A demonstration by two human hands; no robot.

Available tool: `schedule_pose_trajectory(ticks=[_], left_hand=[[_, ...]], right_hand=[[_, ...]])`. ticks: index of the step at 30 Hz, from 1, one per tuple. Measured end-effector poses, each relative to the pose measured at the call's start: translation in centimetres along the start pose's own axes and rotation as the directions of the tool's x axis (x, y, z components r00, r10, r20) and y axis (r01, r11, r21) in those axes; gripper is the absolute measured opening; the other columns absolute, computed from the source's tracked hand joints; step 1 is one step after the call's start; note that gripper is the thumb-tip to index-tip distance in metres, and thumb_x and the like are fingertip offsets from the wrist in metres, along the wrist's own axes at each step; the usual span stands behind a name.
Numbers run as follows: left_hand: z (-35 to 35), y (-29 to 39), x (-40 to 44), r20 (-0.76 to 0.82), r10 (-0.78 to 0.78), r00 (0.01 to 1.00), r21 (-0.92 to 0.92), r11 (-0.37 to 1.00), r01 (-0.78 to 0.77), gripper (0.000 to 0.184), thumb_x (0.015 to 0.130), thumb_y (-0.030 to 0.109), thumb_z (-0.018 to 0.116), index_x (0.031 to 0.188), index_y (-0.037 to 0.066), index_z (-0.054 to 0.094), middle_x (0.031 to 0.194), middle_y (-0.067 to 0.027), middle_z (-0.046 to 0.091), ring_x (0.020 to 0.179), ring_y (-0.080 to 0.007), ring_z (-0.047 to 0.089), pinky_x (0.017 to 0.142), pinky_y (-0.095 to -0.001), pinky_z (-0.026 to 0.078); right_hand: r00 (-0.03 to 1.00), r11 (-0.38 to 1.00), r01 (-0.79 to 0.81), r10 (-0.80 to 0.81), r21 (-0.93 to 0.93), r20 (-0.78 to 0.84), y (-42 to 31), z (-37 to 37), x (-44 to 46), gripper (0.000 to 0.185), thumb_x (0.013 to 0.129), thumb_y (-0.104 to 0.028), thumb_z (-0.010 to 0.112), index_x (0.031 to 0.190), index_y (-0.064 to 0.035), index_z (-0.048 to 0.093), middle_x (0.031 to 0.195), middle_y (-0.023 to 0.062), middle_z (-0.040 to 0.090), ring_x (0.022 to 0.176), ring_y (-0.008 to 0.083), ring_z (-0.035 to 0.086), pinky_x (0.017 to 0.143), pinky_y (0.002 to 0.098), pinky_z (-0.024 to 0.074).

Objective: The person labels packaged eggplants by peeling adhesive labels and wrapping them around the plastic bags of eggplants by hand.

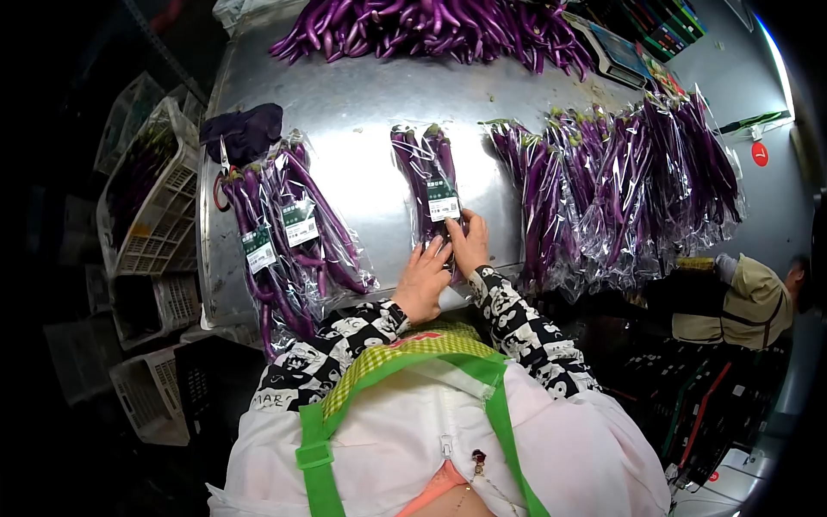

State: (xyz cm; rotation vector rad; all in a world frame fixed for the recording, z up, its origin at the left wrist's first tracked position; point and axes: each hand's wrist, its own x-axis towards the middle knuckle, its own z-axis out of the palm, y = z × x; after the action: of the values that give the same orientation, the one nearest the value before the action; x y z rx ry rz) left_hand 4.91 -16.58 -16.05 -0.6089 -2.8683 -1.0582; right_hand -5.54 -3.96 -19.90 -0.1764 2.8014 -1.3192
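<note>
In front of me on the metal table lies a clear bag of eggplants (420,171) with a dark green and white label (442,202). My left hand (422,281) rests on the lower end of this bag, its fingers stretched out and slightly apart. Against the bag's right side is my right hand (470,245); its index finger reaches the area just under the label, and the other fingers lie along the edge. The lower ends of the eggplants are partly hidden under both hands.
Labelled eggplant bags (301,226) lie at left, beside scissors (225,159) and a dark cloth (243,131). Many bagged eggplants (616,185) are piled at right. Loose eggplants (431,30) cover the metal table's (362,95) far side. Plastic crates (159,228) stand left; another person (736,302) is at right.
</note>
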Motion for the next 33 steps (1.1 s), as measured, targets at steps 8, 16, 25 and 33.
schedule_pose_trajectory(ticks=[8,16,25,33], left_hand=[[0.4,-0.1,-0.1,-0.055,0.011,0.998,-0.034,0.999,-0.013,0.029,0.058,0.005,0.069,0.083,0.004,0.056,0.143,-0.0239,0.032,0.139,-0.0394,0.019,0.113,-0.0549,0.013],[0.7,-1.8,-0.5,-0.153,-0.029,0.988,-0.276,0.961,-0.014,0.026,0.064,0.011,0.074,0.082,0.004,0.056,0.139,-0.0209,0.041,0.138,-0.0382,0.024,0.113,-0.0551,0.015],[-11.2,0.5,-2.7,-0.655,-0.342,0.673,-0.754,0.244,-0.610,0.019,0.091,0.010,0.055,0.104,-0.004,0.054,0.107,-0.0249,0.059,0.079,-0.0286,0.067,0.068,-0.0360,0.060],[-15.7,0.2,-5.3,-0.609,-0.314,0.728,-0.787,0.353,-0.506,0.020,0.083,0.008,0.070,0.080,0.005,0.050,0.127,-0.0191,0.049,0.092,-0.0242,0.061,0.084,-0.0411,0.055]], right_hand=[[1.000,0.998,0.023,-0.023,-0.056,-0.002,-0.1,-0.2,0.0,0.049,0.089,-0.038,0.058,0.119,0.0000,0.052,0.111,0.0171,0.052,0.108,0.0333,0.047,0.094,0.0402,0.0375],[0.921,0.932,-0.337,0.296,0.134,0.254,-2.1,-1.5,1.4,0.078,0.074,-0.044,0.073,0.116,0.0145,0.044,0.105,0.0250,0.058,0.096,0.0285,0.061,0.080,0.0359,0.0504],[0.798,0.714,-0.487,0.129,0.504,0.588,-4.3,-6.6,4.0,0.042,0.068,-0.012,0.079,0.099,0.0084,0.061,0.084,0.0116,0.067,0.070,0.0170,0.065,0.065,0.0283,0.0540],[0.651,0.714,-0.469,-0.119,0.520,0.750,-9.3,-23.4,-1.0,0.078,0.058,-0.027,0.084,0.121,0.0074,0.052,0.101,0.0097,0.064,0.085,0.0146,0.061,0.083,0.0260,0.0484]])
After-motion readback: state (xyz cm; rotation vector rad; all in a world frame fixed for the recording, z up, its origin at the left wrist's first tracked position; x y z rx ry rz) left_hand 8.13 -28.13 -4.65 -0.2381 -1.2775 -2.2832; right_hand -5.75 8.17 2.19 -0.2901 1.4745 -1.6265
